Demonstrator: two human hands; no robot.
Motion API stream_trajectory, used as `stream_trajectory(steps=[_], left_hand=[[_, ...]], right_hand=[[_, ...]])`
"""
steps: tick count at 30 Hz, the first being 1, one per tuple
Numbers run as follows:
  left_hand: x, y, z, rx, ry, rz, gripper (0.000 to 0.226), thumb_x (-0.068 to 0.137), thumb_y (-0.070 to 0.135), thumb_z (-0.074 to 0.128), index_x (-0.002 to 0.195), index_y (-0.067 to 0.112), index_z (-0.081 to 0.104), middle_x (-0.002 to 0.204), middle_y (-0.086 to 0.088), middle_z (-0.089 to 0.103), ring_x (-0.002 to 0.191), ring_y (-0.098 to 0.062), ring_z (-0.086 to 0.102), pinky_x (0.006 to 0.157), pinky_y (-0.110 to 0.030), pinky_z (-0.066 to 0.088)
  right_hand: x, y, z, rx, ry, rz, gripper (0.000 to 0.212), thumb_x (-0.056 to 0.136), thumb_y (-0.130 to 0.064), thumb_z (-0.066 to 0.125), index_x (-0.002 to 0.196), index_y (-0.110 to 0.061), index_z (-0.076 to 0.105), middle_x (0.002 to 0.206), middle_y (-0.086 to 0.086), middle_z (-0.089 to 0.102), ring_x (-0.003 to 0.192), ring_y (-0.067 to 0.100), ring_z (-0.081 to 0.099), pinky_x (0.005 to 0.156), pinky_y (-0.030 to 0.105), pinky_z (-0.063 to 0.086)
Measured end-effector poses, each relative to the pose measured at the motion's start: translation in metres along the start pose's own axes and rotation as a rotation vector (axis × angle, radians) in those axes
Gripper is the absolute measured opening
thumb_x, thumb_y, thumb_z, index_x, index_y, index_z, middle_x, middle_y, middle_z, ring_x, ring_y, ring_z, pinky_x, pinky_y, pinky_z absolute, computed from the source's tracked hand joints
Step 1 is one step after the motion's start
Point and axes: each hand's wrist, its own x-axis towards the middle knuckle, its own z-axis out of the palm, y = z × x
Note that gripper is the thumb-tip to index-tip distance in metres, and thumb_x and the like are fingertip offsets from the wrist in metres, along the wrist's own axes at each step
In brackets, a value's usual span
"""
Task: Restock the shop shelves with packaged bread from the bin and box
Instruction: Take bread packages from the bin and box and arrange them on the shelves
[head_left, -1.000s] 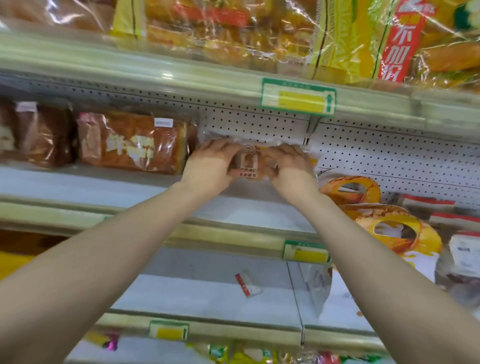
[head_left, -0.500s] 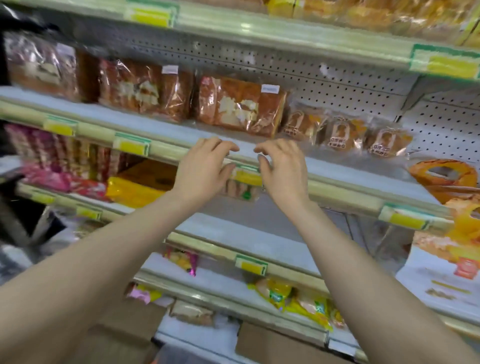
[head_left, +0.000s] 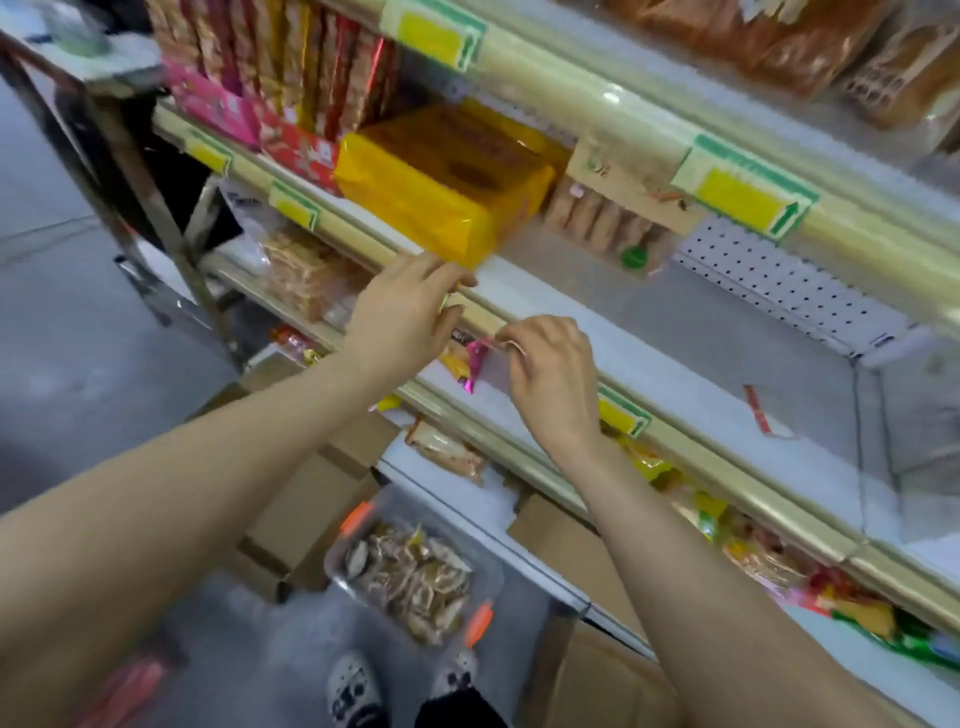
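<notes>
Bread packets (head_left: 410, 577) are seen in the clear bin (head_left: 395, 506) on the floor, straight below the left hand (head_left: 400, 312), which is held slack and empty; the right hand (head_left: 550, 374), loosely curled, seemingly on nothing, is judged farther off from it.

One bin (head_left: 485, 582); above it one left hand (head_left: 400, 312), one right hand (head_left: 550, 379), one yellow package (head_left: 441, 182) and five price tags (head_left: 743, 195).
</notes>
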Motion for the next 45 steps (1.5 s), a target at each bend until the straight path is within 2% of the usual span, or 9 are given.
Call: stream_trajectory(steps=[6,9,13,18,21,26,33,41,45], left_hand=[[-0.069,-0.025,0.054,-0.016,-0.141,-0.16,0.028,0.082,0.015,0.067,0.111,0.016,0.065,0.099,-0.007,0.063,0.09,-0.033,0.058,0.067,-0.044,0.051],[-0.099,-0.029,0.077,-0.03,-0.202,-0.232,0.028,0.082,0.014,0.064,0.11,0.018,0.065,0.102,-0.006,0.063,0.091,-0.033,0.058,0.069,-0.044,0.051],[-0.15,-0.035,0.113,-0.053,-0.254,-0.344,0.029,0.08,0.011,0.068,0.109,0.017,0.066,0.1,-0.005,0.063,0.089,-0.031,0.057,0.064,-0.04,0.051],[-0.221,-0.043,0.162,-0.077,-0.36,-0.503,0.035,0.082,0.011,0.068,0.115,0.02,0.065,0.109,-0.003,0.065,0.094,-0.032,0.061,0.061,-0.04,0.054],[-0.259,-0.047,0.187,-0.095,-0.402,-0.578,0.04,0.078,0.007,0.07,0.116,0.018,0.066,0.112,-0.004,0.066,0.094,-0.033,0.064,0.061,-0.039,0.055],[-0.319,-0.056,0.229,-0.085,-0.458,-0.706,0.041,0.076,0.004,0.072,0.115,0.014,0.068,0.116,-0.006,0.067,0.096,-0.036,0.064,0.061,-0.039,0.054],[-0.384,-0.071,0.291,-0.097,-0.548,-0.807,0.047,0.078,-0.001,0.071,0.121,0.015,0.065,0.116,-0.008,0.066,0.095,-0.036,0.064,0.061,-0.038,0.052],[-0.439,-0.085,0.359,-0.153,-0.648,-0.879,0.051,0.083,0.003,0.066,0.132,0.014,0.058,0.129,-0.011,0.058,0.106,-0.039,0.06,0.077,-0.043,0.051],[-0.462,-0.096,0.395,-0.179,-0.707,-0.905,0.053,0.084,0.004,0.065,0.135,0.012,0.055,0.131,-0.013,0.055,0.11,-0.039,0.058,0.086,-0.041,0.049]], right_hand=[[-0.052,0.001,0.064,0.078,-0.181,0.011,0.021,0.084,-0.005,0.058,0.097,-0.013,0.071,0.095,0.004,0.068,0.093,0.029,0.058,0.081,0.036,0.042],[-0.073,0.001,0.088,0.124,-0.25,0.018,0.026,0.084,-0.011,0.05,0.1,-0.014,0.071,0.097,0.003,0.068,0.096,0.029,0.058,0.081,0.04,0.046],[-0.111,0.009,0.128,0.183,-0.368,0.072,0.027,0.084,-0.009,0.055,0.106,-0.015,0.07,0.105,0.002,0.068,0.102,0.028,0.058,0.087,0.041,0.048],[-0.168,0.021,0.178,0.2,-0.525,0.128,0.028,0.086,-0.006,0.062,0.113,-0.013,0.068,0.112,0.004,0.067,0.107,0.027,0.059,0.095,0.031,0.04],[-0.198,0.029,0.203,0.211,-0.612,0.136,0.031,0.087,-0.006,0.063,0.117,-0.013,0.066,0.113,0.004,0.066,0.106,0.027,0.058,0.09,0.037,0.047],[-0.249,0.045,0.25,0.234,-0.736,0.179,0.038,0.089,-0.006,0.063,0.126,-0.013,0.062,0.126,0.004,0.063,0.115,0.026,0.057,0.096,0.044,0.048],[-0.311,0.067,0.31,0.234,-0.841,0.242,0.046,0.084,-0.001,0.069,0.128,-0.012,0.061,0.127,0.008,0.063,0.116,0.029,0.059,0.095,0.043,0.05],[-0.372,0.083,0.377,0.205,-0.986,0.297,0.057,0.084,0.0,0.07,0.138,-0.01,0.054,0.134,0.013,0.058,0.122,0.034,0.053,0.099,0.048,0.047],[-0.394,0.097,0.413,0.131,-1.083,0.29,0.064,0.089,-0.004,0.064,0.147,-0.016,0.041,0.142,0.012,0.051,0.128,0.032,0.047,0.103,0.043,0.041]])
